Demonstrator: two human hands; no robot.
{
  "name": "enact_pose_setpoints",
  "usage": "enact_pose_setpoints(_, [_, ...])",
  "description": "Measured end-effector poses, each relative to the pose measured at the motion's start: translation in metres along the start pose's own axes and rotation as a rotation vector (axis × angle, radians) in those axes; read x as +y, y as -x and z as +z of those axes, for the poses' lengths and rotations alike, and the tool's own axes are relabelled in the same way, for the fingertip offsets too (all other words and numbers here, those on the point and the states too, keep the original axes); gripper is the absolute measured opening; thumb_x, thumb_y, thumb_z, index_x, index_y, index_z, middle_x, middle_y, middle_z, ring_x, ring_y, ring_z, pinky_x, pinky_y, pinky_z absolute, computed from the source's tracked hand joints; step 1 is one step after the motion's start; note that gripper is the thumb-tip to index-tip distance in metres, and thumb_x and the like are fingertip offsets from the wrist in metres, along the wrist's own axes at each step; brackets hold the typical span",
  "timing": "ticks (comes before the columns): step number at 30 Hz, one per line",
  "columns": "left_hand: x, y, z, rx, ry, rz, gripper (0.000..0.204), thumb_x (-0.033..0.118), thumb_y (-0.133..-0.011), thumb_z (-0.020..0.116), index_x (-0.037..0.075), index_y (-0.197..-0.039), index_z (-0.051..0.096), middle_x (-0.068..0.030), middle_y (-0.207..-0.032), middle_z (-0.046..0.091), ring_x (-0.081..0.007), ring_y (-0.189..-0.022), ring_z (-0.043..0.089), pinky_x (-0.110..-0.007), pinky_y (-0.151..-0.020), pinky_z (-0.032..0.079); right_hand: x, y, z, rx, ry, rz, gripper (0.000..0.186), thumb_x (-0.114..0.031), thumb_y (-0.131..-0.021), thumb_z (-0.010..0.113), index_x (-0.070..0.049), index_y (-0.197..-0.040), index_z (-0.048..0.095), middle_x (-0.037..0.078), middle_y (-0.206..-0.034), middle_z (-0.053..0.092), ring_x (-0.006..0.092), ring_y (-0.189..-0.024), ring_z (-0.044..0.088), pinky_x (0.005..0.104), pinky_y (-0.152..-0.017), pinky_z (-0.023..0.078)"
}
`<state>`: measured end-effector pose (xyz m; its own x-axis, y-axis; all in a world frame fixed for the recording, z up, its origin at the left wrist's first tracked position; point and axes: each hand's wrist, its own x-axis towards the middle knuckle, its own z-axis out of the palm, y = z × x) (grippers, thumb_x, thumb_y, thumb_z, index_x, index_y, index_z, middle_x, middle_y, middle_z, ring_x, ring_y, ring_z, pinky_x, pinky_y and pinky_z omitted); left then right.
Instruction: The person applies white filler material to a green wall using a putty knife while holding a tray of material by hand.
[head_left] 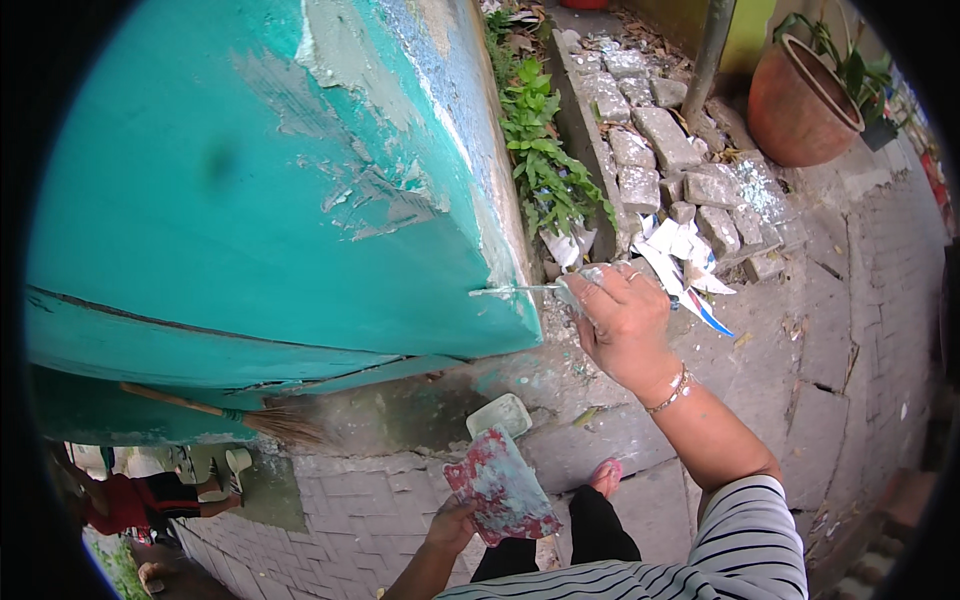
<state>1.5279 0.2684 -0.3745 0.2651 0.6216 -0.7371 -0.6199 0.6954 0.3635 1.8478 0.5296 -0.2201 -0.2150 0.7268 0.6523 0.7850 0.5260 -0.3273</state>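
Observation:
My right hand point(625, 325) grips a thin putty knife point(520, 290), and its blade tip touches the lower edge of a turquoise wall point(250, 200) with patches of grey filler. My left hand point(450, 525) holds a flat board point(500, 485) smeared with red and pale green stains, low down near my knee. A bracelet sits on my right wrist. My foot in a pink sandal point(605, 475) shows below the right arm.
A broom point(240, 415) leans under the wall. A small pale tray point(498, 414) lies on the paved ground. Plants point(545, 160), broken concrete blocks point(660, 140), torn paper point(680, 255) and a terracotta pot point(800, 100) lie beyond. A person in red point(130, 500) is at lower left.

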Motion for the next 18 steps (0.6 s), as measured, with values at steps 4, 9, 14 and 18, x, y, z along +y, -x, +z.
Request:
enact_pose_setpoints(4, [0.004, 0.004, 0.000, -0.005, -0.015, -0.002, 0.048, 0.004, -0.088, 0.060, 0.001, -0.133, 0.045, -0.0116, -0.124, 0.061, -0.0250, -0.115, 0.059, -0.042, -0.103, 0.044, -0.005, -0.017, -0.021, 0.028, -0.004, 0.030, 0.037, 0.001, -0.058, 0.071, -0.006, -0.095, 0.067, 0.010, -0.081, 0.061, 0.0288, -0.069, 0.059, 0.0382, -0.060, 0.046])
enact_pose_setpoints(9, [0.010, 0.012, -0.014, -0.023, -0.011, 0.020, 0.053, 0.001, -0.088, 0.056, 0.001, -0.139, 0.039, -0.0130, -0.131, 0.057, -0.0281, -0.121, 0.056, -0.045, -0.105, 0.042, -0.034, -0.026, -0.060, 0.092, -0.007, 0.089, 0.031, 0.002, -0.062, 0.069, -0.005, -0.092, 0.066, 0.011, -0.075, 0.059, 0.0299, -0.067, 0.059, 0.0389, -0.060, 0.046])
enact_pose_setpoints(14, [0.016, 0.017, -0.015, -0.015, -0.013, 0.045, 0.052, 0.000, -0.089, 0.055, 0.001, -0.138, 0.039, -0.0132, -0.130, 0.057, -0.0279, -0.120, 0.056, -0.046, -0.105, 0.042, -0.049, -0.004, -0.053, -0.103, 0.042, 0.041, 0.039, -0.009, -0.058, 0.074, -0.008, -0.096, 0.067, 0.009, -0.085, 0.058, 0.0289, -0.076, 0.059, 0.0387, -0.065, 0.048])
enact_pose_setpoints(18, [0.019, 0.015, -0.017, -0.063, -0.017, 0.027, 0.051, 0.001, -0.088, 0.056, 0.001, -0.137, 0.041, -0.0127, -0.129, 0.058, -0.0269, -0.119, 0.056, -0.045, -0.104, 0.043, -0.036, -0.004, -0.029, -0.059, 0.048, 0.051, 0.035, -0.008, -0.060, 0.074, -0.008, -0.094, 0.067, 0.009, -0.084, 0.058, 0.0287, -0.078, 0.060, 0.0382, -0.066, 0.048])
